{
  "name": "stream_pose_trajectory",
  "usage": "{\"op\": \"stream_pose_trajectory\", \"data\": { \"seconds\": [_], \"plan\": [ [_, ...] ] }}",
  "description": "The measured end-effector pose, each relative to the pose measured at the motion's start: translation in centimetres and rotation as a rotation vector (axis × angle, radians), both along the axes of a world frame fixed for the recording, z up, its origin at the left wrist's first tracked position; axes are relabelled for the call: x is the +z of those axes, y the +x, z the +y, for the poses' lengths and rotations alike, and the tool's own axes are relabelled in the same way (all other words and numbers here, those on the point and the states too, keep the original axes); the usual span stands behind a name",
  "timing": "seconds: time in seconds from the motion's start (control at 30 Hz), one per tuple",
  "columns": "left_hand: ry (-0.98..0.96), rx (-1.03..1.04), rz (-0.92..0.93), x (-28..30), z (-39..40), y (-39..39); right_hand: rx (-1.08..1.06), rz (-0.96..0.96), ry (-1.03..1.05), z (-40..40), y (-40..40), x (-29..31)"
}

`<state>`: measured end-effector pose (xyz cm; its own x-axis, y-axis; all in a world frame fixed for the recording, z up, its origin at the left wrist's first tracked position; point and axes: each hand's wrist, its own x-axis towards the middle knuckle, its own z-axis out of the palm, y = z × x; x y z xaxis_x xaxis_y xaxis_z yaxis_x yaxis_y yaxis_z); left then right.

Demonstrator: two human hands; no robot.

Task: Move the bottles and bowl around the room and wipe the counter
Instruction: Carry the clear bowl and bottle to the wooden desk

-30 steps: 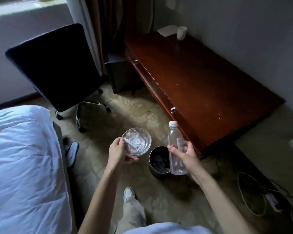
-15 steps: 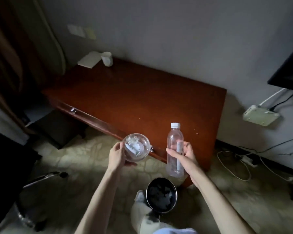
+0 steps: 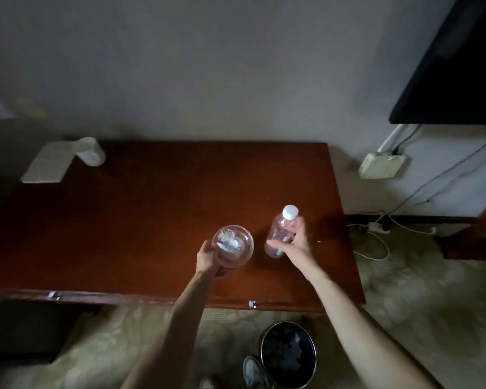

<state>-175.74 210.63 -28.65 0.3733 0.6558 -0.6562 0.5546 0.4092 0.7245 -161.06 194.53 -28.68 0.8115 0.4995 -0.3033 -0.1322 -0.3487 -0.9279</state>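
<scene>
One clear bowl [image 3: 233, 246] gripped in left hand [image 3: 208, 258], one capped bottle [image 3: 281, 232] gripped in right hand [image 3: 293, 244], seemingly above one wooden counter [image 3: 152, 220]

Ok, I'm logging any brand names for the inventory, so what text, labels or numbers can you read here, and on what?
None can be read.
Bottle in the right hand: a pale label strip, too blurred to read.
Bowl in the left hand: white scraps inside, no legible print.
Folded paper on the desk: faint lines, too small to read.
White cup: no visible marking.
</scene>
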Motion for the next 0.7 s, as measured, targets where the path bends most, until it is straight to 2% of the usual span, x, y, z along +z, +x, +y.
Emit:
{"op": "stream_pose_trajectory", "data": {
  "seconds": [0.1, 0.3, 0.53, 0.7],
  "plan": [
    [0.038, -0.117, 0.037, -2.1, 2.2, 2.1, -0.106, -0.029, -0.029, 1.3, -0.6, -1.7],
    [-0.073, -0.223, 0.068, -4.5, 4.2, 3.3, -0.232, -0.119, -0.140, 2.1, -1.4, -2.7],
    [-0.219, -0.148, -0.002, -5.1, 5.4, 4.8, -0.278, -0.156, -0.208, 2.1, -2.0, -3.3],
    [-0.262, -0.191, -0.049, -5.6, 5.4, 5.4, -0.328, -0.192, -0.191, 0.1, -3.1, -4.1]
  ]
}}
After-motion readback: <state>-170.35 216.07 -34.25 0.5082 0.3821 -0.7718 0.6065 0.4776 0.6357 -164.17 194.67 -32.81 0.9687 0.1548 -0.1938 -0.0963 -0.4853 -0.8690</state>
